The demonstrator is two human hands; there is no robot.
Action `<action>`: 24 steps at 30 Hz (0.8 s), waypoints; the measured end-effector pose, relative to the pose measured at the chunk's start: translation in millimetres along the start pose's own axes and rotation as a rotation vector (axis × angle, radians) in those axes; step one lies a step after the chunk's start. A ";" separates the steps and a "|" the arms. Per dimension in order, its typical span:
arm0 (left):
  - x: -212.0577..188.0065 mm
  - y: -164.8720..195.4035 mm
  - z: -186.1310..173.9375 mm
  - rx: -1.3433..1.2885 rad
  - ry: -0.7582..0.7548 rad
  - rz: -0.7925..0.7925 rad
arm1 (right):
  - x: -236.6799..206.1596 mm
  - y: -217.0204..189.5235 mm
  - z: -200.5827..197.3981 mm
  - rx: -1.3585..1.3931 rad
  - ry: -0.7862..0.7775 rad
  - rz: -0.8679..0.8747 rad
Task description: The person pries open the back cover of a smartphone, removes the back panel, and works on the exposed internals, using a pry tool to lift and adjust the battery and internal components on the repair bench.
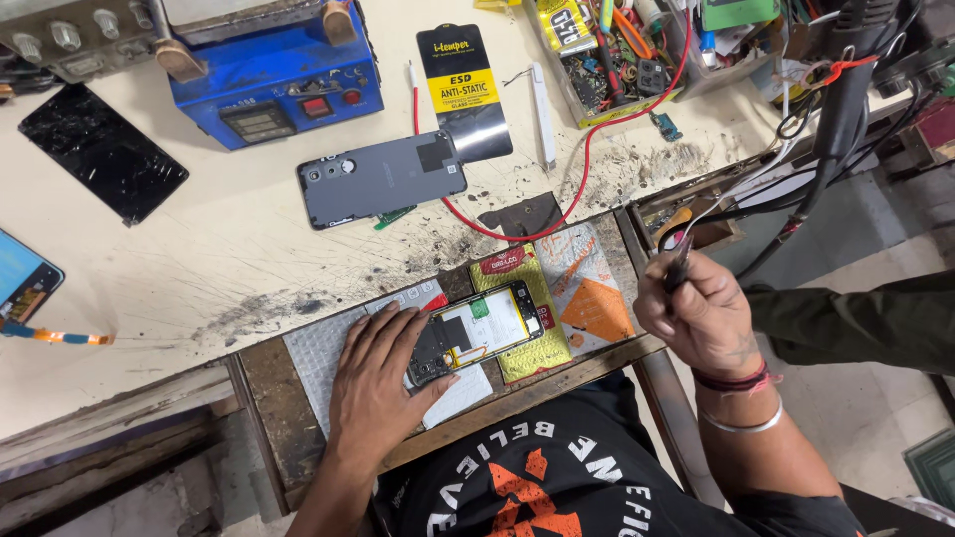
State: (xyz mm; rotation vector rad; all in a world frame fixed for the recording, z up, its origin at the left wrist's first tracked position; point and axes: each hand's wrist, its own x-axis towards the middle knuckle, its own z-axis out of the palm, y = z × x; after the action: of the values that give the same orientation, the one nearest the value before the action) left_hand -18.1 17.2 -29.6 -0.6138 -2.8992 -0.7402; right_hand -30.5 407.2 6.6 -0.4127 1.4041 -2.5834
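Note:
An opened phone (484,328) with its back off lies face down on a yellow-green packet (529,350) on a worn wooden board (267,383). My left hand (381,376) rests flat on the board and presses the phone's left end. My right hand (696,316) is raised to the right of the phone, closed around a thin dark tool (678,267) whose cable runs up to the right. A grey phone back cover (381,178) lies on the bench farther up.
A blue machine (274,85) stands at the back left. A cracked black screen (101,151) lies at the left. A red wire (587,149) loops across the bench. A box of parts (607,55) sits at the back. Another person's dark green sleeve (856,323) reaches in from the right.

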 end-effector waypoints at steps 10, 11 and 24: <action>-3.0 -17.7 10.8 0.013 -0.027 0.054 | 14.2 24.7 49.9 -0.898 0.010 0.185; -7.6 -24.0 11.7 -0.026 -0.015 0.049 | 16.1 30.8 53.8 -1.037 0.016 0.193; -7.8 -60.4 31.4 -0.197 0.003 -0.016 | 52.5 67.1 80.2 -1.881 -0.096 -0.064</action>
State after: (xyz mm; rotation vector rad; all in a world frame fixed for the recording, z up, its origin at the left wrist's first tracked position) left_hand -34.8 -19.0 -85.3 -0.6076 -2.8533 -1.0364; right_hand -53.2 292.6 0.0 -0.6548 3.1798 -0.4124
